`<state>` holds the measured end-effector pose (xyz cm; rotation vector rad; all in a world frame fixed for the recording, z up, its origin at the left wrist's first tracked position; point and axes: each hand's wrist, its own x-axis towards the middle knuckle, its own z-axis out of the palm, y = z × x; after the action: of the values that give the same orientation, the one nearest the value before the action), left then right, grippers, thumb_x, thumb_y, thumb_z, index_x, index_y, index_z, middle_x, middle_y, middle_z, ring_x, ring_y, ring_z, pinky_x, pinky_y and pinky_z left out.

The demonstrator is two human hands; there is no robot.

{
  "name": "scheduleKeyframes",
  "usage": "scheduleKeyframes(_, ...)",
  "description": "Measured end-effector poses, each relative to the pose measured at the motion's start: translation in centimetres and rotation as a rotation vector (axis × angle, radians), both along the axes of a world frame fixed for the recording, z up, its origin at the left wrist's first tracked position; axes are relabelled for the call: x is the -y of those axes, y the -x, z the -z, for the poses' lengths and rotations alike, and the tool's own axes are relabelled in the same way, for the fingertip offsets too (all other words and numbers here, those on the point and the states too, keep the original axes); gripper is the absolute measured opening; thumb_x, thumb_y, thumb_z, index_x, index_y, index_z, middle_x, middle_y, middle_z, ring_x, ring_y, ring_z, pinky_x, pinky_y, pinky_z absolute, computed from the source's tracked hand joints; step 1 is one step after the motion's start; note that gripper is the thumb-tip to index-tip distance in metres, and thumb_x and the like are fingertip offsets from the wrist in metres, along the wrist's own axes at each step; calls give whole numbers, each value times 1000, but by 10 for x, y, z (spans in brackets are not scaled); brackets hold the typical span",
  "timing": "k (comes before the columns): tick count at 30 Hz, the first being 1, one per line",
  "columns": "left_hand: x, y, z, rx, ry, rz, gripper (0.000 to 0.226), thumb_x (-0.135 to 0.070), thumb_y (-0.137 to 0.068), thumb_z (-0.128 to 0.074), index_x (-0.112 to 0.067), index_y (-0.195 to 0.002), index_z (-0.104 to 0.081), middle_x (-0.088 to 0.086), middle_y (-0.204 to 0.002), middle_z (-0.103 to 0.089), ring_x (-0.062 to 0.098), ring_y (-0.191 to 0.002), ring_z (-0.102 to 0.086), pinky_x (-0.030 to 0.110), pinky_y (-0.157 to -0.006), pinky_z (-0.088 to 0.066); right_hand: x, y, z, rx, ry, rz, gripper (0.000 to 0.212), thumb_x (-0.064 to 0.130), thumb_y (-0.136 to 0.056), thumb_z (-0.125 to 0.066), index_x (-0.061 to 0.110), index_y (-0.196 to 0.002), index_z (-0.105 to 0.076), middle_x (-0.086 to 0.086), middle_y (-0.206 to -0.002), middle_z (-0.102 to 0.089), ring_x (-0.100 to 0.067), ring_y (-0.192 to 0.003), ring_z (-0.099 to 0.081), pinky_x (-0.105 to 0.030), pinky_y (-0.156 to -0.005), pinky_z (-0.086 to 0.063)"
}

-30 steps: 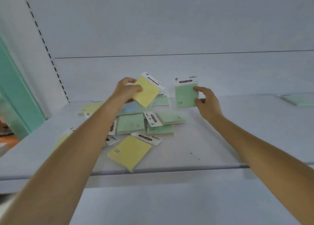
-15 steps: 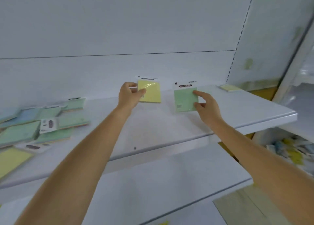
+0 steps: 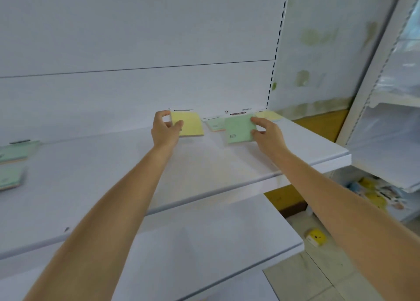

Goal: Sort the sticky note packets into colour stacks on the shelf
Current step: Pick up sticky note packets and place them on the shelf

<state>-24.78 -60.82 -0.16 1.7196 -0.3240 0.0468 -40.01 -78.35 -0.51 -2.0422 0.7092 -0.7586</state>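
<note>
Header ends pointing at back wall (image 3: 136, 91), left hand (image 3: 164, 130) pinching yellow packet (image 3: 191, 125), right hand (image 3: 267, 132) pinching green packet (image 3: 238, 129)

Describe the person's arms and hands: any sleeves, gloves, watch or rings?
Both arms are bare as far as the frame shows: no sleeve reaches the left forearm or the right forearm. The left hand and right hand wear no gloves. No watch, bracelet or ring is visible on either wrist or on the fingers in view.
</note>
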Motion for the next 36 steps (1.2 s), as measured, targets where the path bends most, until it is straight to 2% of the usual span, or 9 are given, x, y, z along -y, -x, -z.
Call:
scheduleKeyframes(6, 21, -36, 10, 4, 40, -62, 41, -18, -81, -65, -18, -119, -49, 7, -96, -55, 31, -95, -59, 45, -93, -50, 30, -60, -3, -49, 60, -83, 38, 3, -91, -45, 11, -128, -51, -5, -137, -51, -28, -108, -59, -20, -84, -38)
scheduleKeyframes(10, 25, -53, 18, 7, 65, -99, 42, -20, -81, -65, -19, -119, -49, 6, -97, -55, 22, -88, -55, 42, -91, -49, 43, -98, -2, -104, 70, -125, 34, 4, -91, -45, 9, -123, -55, -6, -133, -55, -29, -107, -61, -30, -90, -45)
scheduleKeyframes(16, 32, -61, 16, 2, 29, -118, 42, -19, -80, -65, -19, -119, -50, 8, -94, -57, 23, -84, -57, 40, -88, -50, 52, -125, 7, -169, 110, -106, 33, 4, -89, -43, 1, -118, -59, -18, -127, -59, -33, -113, -57, -34, -95, -44)
scheduleKeyframes(21, 51, -54, 9, 12, 50, -137, 43, -18, -80, -66, -17, -119, -50, 8, -94, -56, 21, -83, -55, 38, -87, -49, 64, -124, 19, -233, 210, -96, 33, 9, -88, -43, 0, -114, -61, -21, -126, -58, -35, -119, -49, -38, -100, -41)
scheduleKeyframes(26, 87, -39, -1, 57, 55, -104, 43, -16, -80, -64, -21, -121, -51, 11, -91, -56, 25, -88, -58, 38, -86, -49, 95, -97, 7, -245, 297, -142, 38, 19, -92, -46, 9, -128, -50, -16, -135, -46, -31, -125, -42, -33, -100, -35)
scheduleKeyframes(29, 123, -29, -7, 98, 29, -60, 37, -11, -82, -61, -18, -118, -56, 18, -106, -61, 28, -94, -58, 41, -92, -48, 131, -63, 2, -340, 399, -136, 46, 27, -92, -49, 10, -134, -43, -16, -141, -38, -32, -131, -34, -36, -107, -29)
scheduleKeyframes(31, 153, -21, -9, 96, 11, -39, 30, -10, -83, -61, -11, -113, -60, 13, -115, -60, 25, -98, -56, 41, -96, -48, 153, -38, 5, -432, 398, -148, 50, 34, -90, -51, 12, -134, -42, -15, -142, -37, -32, -133, -31, -38, -109, -28)
scheduleKeyframes(33, 184, -12, -11, 71, 4, -13, 27, -11, -82, -62, -8, -109, -62, 5, -100, -58, 28, -102, -58, 42, -96, -48, 168, -17, 11, -547, 438, -206, 50, 42, -90, -48, 16, -132, -45, -12, -143, -37, -30, -135, -30, -37, -112, -24)
scheduleKeyframes(36, 227, -4, -11, 35, -23, 46, 27, -16, -82, -63, -10, -109, -63, -7, -76, -47, 24, -87, -55, 45, -93, -51, 177, 0, 15, -656, 501, -293, 53, 51, -90, -39, 22, -135, -42, -10, -149, -32, -28, -139, -26, -38, -115, -19)
